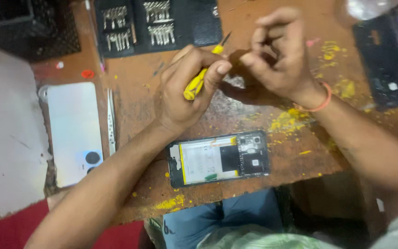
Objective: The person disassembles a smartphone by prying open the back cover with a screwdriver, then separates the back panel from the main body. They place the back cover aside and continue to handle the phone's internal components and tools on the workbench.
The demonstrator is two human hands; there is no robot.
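nearest the viewer, blue trouser legs showed below the edge of a worn wooden table dusted with yellow powder. just past that edge lay an opened phone, its back removed, face down, with a pale battery in the middle and dark circuit parts toward its right end. it lay flat, untouched, below both hands.

to the left, a white phone back cover lay flat, a round dark camera hole near its closer end. a pair of thin metal tweezers lay just beside its right edge.

above the opened phone, the left hand was closed in a fist around a yellow-handled screwdriver, the thumb pressed over the handle and the metal tip pointing up and right. the right hand, with an orange band at the wrist, was curled, its fingertips pinched together close to the screwdriver's tip; whether it held anything small could not be told.

farthest away, a black open tool case lay flat at the table's far edge. it held rows of small silver screwdriver bits, set upright in several groups. at far right, a dark phone part lay flat, blurred.
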